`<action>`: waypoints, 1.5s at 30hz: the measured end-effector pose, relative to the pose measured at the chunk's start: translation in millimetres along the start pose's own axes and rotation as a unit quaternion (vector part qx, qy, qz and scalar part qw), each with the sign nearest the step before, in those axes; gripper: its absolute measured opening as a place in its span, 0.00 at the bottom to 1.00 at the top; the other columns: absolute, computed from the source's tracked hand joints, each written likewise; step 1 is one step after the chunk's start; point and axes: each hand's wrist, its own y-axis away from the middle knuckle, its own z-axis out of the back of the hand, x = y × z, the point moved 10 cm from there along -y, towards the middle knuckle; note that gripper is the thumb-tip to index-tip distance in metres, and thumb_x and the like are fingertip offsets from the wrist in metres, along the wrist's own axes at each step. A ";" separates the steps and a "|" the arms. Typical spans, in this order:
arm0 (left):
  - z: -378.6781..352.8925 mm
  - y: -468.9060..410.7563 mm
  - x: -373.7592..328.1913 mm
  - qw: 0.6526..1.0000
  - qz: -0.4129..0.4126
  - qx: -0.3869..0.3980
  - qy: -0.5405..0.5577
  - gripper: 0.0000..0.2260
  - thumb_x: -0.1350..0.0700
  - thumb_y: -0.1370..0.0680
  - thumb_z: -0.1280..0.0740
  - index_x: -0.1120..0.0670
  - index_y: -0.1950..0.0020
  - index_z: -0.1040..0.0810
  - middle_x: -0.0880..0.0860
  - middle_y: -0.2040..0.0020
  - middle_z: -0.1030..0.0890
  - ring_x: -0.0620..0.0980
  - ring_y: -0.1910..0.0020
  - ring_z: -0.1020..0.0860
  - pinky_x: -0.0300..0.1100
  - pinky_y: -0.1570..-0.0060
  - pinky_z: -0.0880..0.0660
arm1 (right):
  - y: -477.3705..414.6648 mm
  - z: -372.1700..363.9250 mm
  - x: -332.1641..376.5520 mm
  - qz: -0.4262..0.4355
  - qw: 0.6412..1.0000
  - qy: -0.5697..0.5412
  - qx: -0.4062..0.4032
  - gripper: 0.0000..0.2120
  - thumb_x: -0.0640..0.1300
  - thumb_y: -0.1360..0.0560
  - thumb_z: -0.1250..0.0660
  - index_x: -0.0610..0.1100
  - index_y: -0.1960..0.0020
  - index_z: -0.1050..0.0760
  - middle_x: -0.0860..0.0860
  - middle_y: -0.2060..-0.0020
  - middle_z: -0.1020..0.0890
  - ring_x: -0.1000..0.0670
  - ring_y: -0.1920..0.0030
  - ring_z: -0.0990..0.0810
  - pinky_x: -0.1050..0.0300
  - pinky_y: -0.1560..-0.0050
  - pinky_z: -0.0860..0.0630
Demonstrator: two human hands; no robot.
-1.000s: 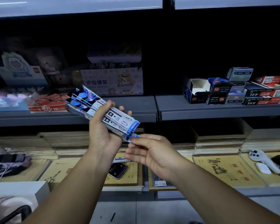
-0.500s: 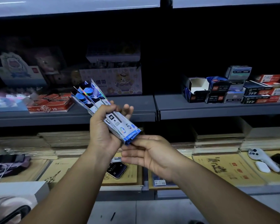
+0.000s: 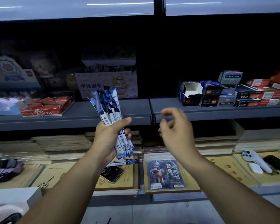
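So I've got a bundle of pen packs (image 3: 111, 107) in my left hand (image 3: 110, 139), fingers and thumb wrapped round the lower half. They stand nearly upright, fanned out a bit at the top, in front of the edge of the grey shelf (image 3: 81, 117). The packs are blue and white. I can read a big "5" near the bottom of the front one and "按动" on the white strip just above my thumb. The rest of the print is too small or blurry to read.

My right hand (image 3: 174, 128) is up beside them, not touching. It holds nothing, and the fingers are loosely curled and a bit motion-blurred.

Behind the packs on the shelf is a pastel bear box (image 3: 107, 85) that says "护指绷带". To its left there's a red tray of boxes (image 3: 47, 107) marked "2B". Over on the right shelf is a stack of dark boxes (image 3: 212, 94) with the red deli logo, and one of them is open on top.

Down on the lower shelf, a phone (image 3: 111, 172) lies on the yellow notebooks (image 3: 58, 178) right under my left wrist. One more flat pen pack (image 3: 124, 162) lies just above it. Next to that is a red-and-silver hero paper pack (image 3: 166, 173), and I think its label reads "彩色折纸". A white controller (image 3: 255, 160) sits far right.
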 end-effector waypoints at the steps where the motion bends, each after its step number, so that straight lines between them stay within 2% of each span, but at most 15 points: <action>1: 1.5 -1.1 1.1 1.000 0.001 -0.006 -0.005 0.12 0.67 0.25 0.26 0.55 0.54 0.28 0.53 0.68 0.29 0.49 0.74 0.30 0.41 0.72 0.27 | -6.5 13.3 8.2 0.053 0.995 0.076 -0.030 0.11 0.38 0.20 0.34 0.46 0.39 0.25 0.52 0.38 0.27 0.52 0.61 0.19 0.49 0.57 0.18; 4: 0.8 -2.3 2.1 1.000 0.004 -0.013 -0.012 0.15 0.64 0.29 0.22 0.54 0.53 0.27 0.52 0.66 0.26 0.49 0.74 0.31 0.41 0.72 0.29 | -28.2 41.0 18.8 0.126 0.962 0.228 -0.087 0.18 0.40 0.23 0.32 0.45 0.34 0.30 0.50 0.29 0.36 0.44 0.54 0.21 0.51 0.62 0.25; 7: -5.5 -0.7 2.0 1.000 0.003 -0.002 -0.019 0.19 0.59 0.34 0.20 0.54 0.51 0.27 0.52 0.66 0.26 0.49 0.74 0.32 0.40 0.73 0.30 | -50.2 48.7 2.3 0.101 0.950 0.288 -0.070 0.24 0.41 0.22 0.32 0.42 0.29 0.35 0.48 0.27 0.36 0.42 0.48 0.23 0.53 0.58 0.31; 11: -13.9 1.8 6.8 1.000 0.009 0.014 -0.018 0.13 0.63 0.29 0.23 0.54 0.55 0.26 0.52 0.67 0.27 0.49 0.75 0.31 0.40 0.72 0.30 | -60.0 40.3 -18.1 0.067 0.949 0.309 -0.006 0.28 0.41 0.20 0.34 0.41 0.23 0.39 0.43 0.30 0.30 0.38 0.41 0.24 0.51 0.52 0.29; 14: -23.0 7.5 9.9 0.999 0.013 0.035 -0.021 0.12 0.62 0.29 0.23 0.54 0.55 0.26 0.52 0.67 0.27 0.48 0.75 0.31 0.40 0.73 0.29 | -61.6 40.7 -15.8 0.070 0.952 0.298 -0.018 0.27 0.36 0.21 0.35 0.41 0.23 0.36 0.41 0.36 0.28 0.38 0.40 0.25 0.53 0.51 0.31; 16: -26.3 11.7 11.3 0.999 0.013 0.041 -0.026 0.12 0.64 0.27 0.24 0.55 0.55 0.26 0.52 0.68 0.28 0.49 0.75 0.31 0.40 0.73 0.29 | -61.2 42.6 -13.9 0.072 0.949 0.306 -0.027 0.27 0.36 0.21 0.34 0.41 0.23 0.35 0.41 0.38 0.28 0.38 0.39 0.27 0.50 0.49 0.28; 19: -26.6 15.6 12.5 0.998 0.010 0.044 -0.035 0.12 0.67 0.26 0.26 0.56 0.55 0.27 0.53 0.69 0.29 0.49 0.75 0.31 0.41 0.73 0.30 | -58.9 57.3 -10.9 0.087 0.946 0.305 -0.070 0.23 0.39 0.23 0.29 0.42 0.29 0.27 0.41 0.45 0.28 0.38 0.40 0.29 0.45 0.44 0.25; 21: -24.7 16.4 11.8 0.998 0.005 0.041 -0.036 0.11 0.68 0.26 0.26 0.56 0.54 0.27 0.53 0.69 0.29 0.50 0.75 0.31 0.41 0.73 0.30 | -55.5 68.7 -7.3 0.102 0.951 0.273 -0.105 0.16 0.40 0.23 0.27 0.43 0.35 0.21 0.44 0.53 0.31 0.39 0.46 0.29 0.44 0.48 0.25; 24: -20.0 16.6 6.9 0.999 -0.010 0.032 -0.039 0.11 0.68 0.26 0.27 0.57 0.52 0.26 0.53 0.69 0.28 0.50 0.75 0.31 0.41 0.73 0.29 | -46.7 73.6 2.9 0.142 0.959 0.218 -0.112 0.08 0.40 0.23 0.26 0.41 0.44 0.15 0.48 0.57 0.33 0.40 0.51 0.28 0.46 0.52 0.25; 30: 0.8 15.8 -9.1 0.995 -0.064 0.012 -0.081 0.11 0.68 0.26 0.26 0.57 0.51 0.25 0.54 0.68 0.27 0.51 0.74 0.29 0.42 0.72 0.27 | -23.5 80.4 26.2 0.201 0.961 0.173 -0.081 0.06 0.37 0.23 0.30 0.43 0.48 0.17 0.53 0.47 0.22 0.49 0.57 0.22 0.48 0.58 0.23; 32: 6.9 18.1 -16.6 0.991 -0.082 0.006 -0.106 0.10 0.67 0.26 0.25 0.57 0.52 0.23 0.56 0.67 0.25 0.52 0.73 0.27 0.44 0.69 0.25 | -19.7 86.2 29.5 0.199 0.966 0.139 -0.084 0.08 0.32 0.26 0.31 0.42 0.51 0.18 0.54 0.50 0.19 0.52 0.60 0.22 0.50 0.58 0.23; 36: 12.9 25.7 -40.6 0.971 -0.142 -0.023 -0.192 0.10 0.61 0.29 0.21 0.57 0.55 0.21 0.57 0.68 0.22 0.54 0.71 0.24 0.51 0.63 0.23 | -15.5 89.9 35.5 0.211 0.970 0.095 -0.071 0.11 0.26 0.29 0.32 0.39 0.55 0.19 0.50 0.54 0.19 0.51 0.54 0.21 0.52 0.53 0.23; 38: 10.9 29.5 -43.8 0.958 -0.131 -0.012 -0.253 0.19 0.52 0.35 0.16 0.59 0.56 0.22 0.58 0.68 0.21 0.55 0.69 0.22 0.54 0.63 0.21 | -9.4 79.3 42.1 0.247 0.959 0.136 -0.031 0.11 0.25 0.29 0.32 0.39 0.56 0.20 0.49 0.54 0.20 0.49 0.53 0.22 0.53 0.52 0.25; 40: 2.0 35.2 -34.8 0.948 -0.088 0.027 -0.305 0.26 0.45 0.39 0.15 0.60 0.58 0.23 0.57 0.69 0.20 0.54 0.70 0.21 0.50 0.66 0.21 | 0.1 63.1 46.9 0.271 0.951 0.148 0.013 0.11 0.24 0.30 0.33 0.39 0.58 0.20 0.49 0.55 0.22 0.49 0.55 0.23 0.55 0.54 0.27; 45: -28.5 51.7 5.7 0.958 0.010 0.110 -0.263 0.19 0.56 0.36 0.20 0.61 0.51 0.22 0.53 0.66 0.17 0.48 0.70 0.21 0.42 0.68 0.21 | 12.1 43.0 49.8 0.247 0.967 0.055 0.008 0.11 0.25 0.28 0.33 0.40 0.59 0.21 0.49 0.56 0.23 0.48 0.57 0.24 0.55 0.57 0.28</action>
